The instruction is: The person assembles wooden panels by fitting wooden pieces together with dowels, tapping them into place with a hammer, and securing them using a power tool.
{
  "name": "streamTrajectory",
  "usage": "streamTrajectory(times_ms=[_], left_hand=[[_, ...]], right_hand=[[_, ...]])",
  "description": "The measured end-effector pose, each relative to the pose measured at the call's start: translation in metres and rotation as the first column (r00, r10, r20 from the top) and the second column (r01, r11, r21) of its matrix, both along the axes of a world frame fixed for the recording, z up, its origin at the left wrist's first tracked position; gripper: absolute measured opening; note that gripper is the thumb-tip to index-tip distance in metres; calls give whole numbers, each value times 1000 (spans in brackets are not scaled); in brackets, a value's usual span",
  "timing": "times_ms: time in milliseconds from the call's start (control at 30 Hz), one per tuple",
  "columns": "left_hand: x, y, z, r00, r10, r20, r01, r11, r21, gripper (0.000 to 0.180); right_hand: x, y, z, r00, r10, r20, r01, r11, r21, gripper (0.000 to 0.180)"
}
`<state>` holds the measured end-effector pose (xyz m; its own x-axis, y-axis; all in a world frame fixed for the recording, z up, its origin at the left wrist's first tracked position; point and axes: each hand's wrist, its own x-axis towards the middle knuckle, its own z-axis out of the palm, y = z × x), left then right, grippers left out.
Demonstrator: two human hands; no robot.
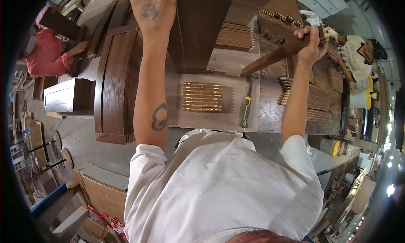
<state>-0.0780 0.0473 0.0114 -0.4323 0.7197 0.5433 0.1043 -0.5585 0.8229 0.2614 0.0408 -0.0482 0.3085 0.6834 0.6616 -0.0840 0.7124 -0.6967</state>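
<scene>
My left hand (154, 11) is at the top edge, beside a tall dark brown wooden panel (198, 32) standing on the table. Its fingers are mostly cut off by the picture's edge, so what it grips cannot be told. My right hand (311, 47) is closed round a dark brown tapered wooden leg (274, 57), tilted with its narrow end down toward the table. Between my arms lies a stack of short brown slats (202, 97) with pale edges. A tool with a black and yellow handle (247, 108) lies to their right.
Stacks of brown wood strips (312, 101) lie on the table at right, with more strips (234, 36) behind the panel. Long brown panels (116, 82) and a box-shaped piece (69, 95) are at left. Other people work at far left (48, 53) and far right (356, 57).
</scene>
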Motion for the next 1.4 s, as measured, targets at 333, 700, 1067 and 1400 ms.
streamTrajectory(times_ms=[333,700,1067,1400], left_hand=[[-2,6,0,991,-96,91,89,993,71,30],[1,-4,10,997,-39,61,40,999,-25,26],[1,8,3,974,-111,199,94,991,94,23],[1,0,4,987,-67,148,65,998,13,24]], right_hand=[[-28,-23,79,912,-197,-361,192,980,-52,53],[-39,-16,35,777,-510,-369,469,860,-202,88],[-32,13,14,822,-526,-221,507,851,-139,36],[-76,23,28,891,-452,41,454,889,-65,60]])
